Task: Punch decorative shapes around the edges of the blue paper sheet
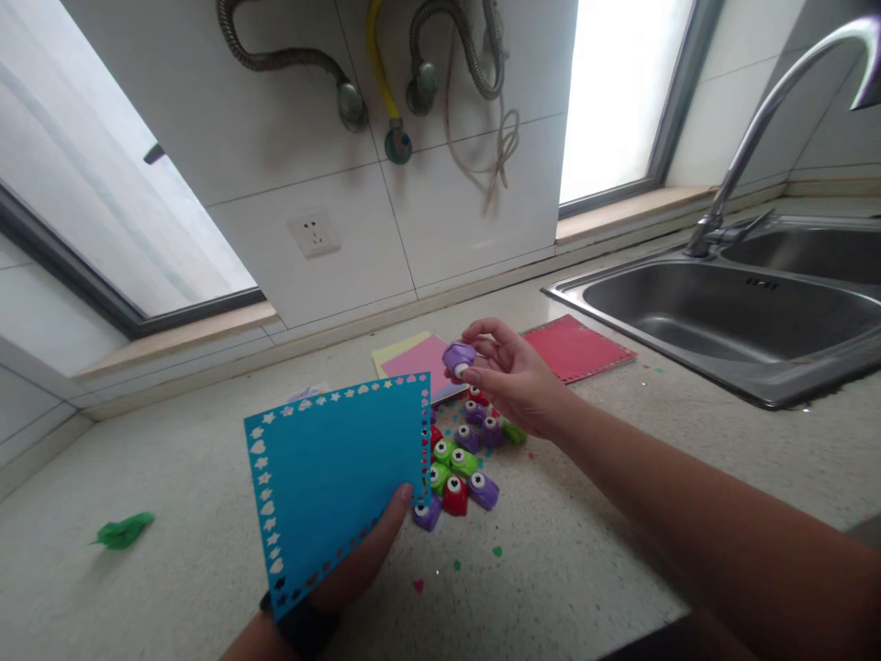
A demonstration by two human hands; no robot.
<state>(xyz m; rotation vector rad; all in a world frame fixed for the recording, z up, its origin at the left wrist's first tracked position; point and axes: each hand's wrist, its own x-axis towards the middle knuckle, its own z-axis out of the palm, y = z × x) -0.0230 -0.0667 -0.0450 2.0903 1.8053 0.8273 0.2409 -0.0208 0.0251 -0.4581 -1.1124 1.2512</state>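
My left hand (pixel 375 551) holds up a blue sheet of paper (pixel 337 477), its thumb on the lower right part and the other fingers hidden behind. Small cut-out hearts and stars line the sheet's edges. To the right of the sheet, my right hand (pixel 509 376) has a purple craft punch (pixel 459 358) between thumb and fingers, raised above the counter. Below it, several purple, green and red punches (pixel 455 495) lie grouped on the counter, partly covered by the blue sheet.
A red sheet with a punched border (pixel 578 349) and pink paper (pixel 419 365) lie farther back on the counter (pixel 551 569). The double sink (pixel 730 303) and its faucet are at the right. A green crumpled piece (pixel 124 531) lies at left; small paper cut-outs are scattered about.
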